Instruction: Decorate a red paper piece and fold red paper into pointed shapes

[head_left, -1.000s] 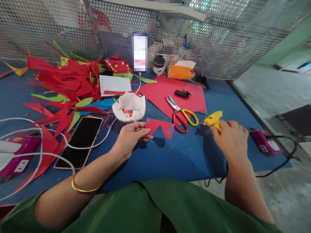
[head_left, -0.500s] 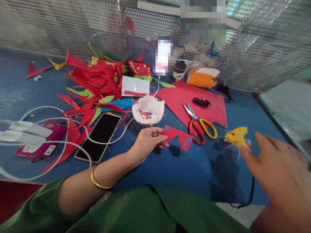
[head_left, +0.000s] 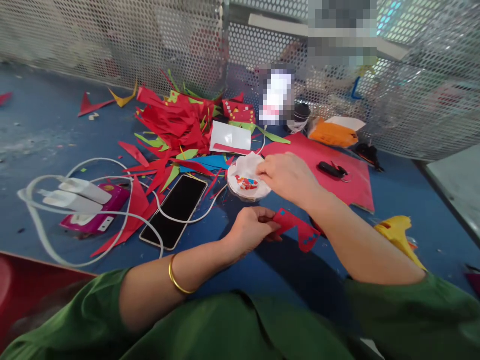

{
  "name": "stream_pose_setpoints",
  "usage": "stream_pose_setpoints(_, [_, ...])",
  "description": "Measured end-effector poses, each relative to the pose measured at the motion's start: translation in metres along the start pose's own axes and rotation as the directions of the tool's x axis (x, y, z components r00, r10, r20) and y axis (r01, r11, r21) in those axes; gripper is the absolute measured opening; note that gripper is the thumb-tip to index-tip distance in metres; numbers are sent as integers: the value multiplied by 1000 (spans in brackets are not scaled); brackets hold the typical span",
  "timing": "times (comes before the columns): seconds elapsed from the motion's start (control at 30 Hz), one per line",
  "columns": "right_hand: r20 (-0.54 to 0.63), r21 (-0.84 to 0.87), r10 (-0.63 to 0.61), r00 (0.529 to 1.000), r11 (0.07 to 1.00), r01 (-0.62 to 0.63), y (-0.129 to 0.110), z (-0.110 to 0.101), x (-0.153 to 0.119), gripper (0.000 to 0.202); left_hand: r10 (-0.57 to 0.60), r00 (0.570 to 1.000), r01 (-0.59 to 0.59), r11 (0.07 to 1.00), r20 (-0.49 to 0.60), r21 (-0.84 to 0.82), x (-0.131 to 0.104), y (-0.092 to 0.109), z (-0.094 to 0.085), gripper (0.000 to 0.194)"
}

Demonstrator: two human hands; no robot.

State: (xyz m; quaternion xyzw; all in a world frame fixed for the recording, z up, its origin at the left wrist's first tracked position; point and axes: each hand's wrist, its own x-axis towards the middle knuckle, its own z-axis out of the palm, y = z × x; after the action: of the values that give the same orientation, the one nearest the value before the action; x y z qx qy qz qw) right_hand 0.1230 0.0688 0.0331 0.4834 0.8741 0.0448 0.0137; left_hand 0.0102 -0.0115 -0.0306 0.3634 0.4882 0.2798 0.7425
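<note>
My left hand (head_left: 255,230) pinches a cut piece of red paper (head_left: 290,223) by its left end. The strip has a notch in its lower edge and small blue squares stuck near its ends. My right hand (head_left: 288,175) is over the right rim of a white paper-lined bowl (head_left: 240,165), fingers curled together; what they hold, if anything, is hidden. Small red, orange, white and blue paper bits (head_left: 246,182) lie in the bowl. My right forearm hides the scissors and covers part of a yellow glue gun (head_left: 397,230).
Red and green paper scraps (head_left: 172,120) pile up behind a dark phone (head_left: 176,210). White cables loop around chargers on a magenta power strip (head_left: 116,200). A red sheet (head_left: 360,185) bears a black key fob (head_left: 332,170). A perforated metal screen (head_left: 187,50) stands at the back.
My right hand has moved from beside the glue gun left to the bowl. The left hand still holds the red paper. The view has shifted, so things appear further right.
</note>
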Motion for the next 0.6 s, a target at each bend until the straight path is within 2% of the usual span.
stream_pose_setpoints(0.1, [116, -50, -57, 992, 997, 63, 1, 7, 16, 24, -7, 1000, 7, 1000, 11, -1, 2, -2, -1, 17])
stream_pose_setpoints(0.3, [140, -84, -123, 982, 987, 136, -3, 19, 30, 21, 22, 1000, -22, 1000, 20, 17, 5, -8, -3, 24])
stream_pose_setpoints(0.6, [192, -108, -169, 967, 976, 192, -9, 15, 32, 20, 23, 1000, -23, 999, 18, 25, 4, -6, -3, 22])
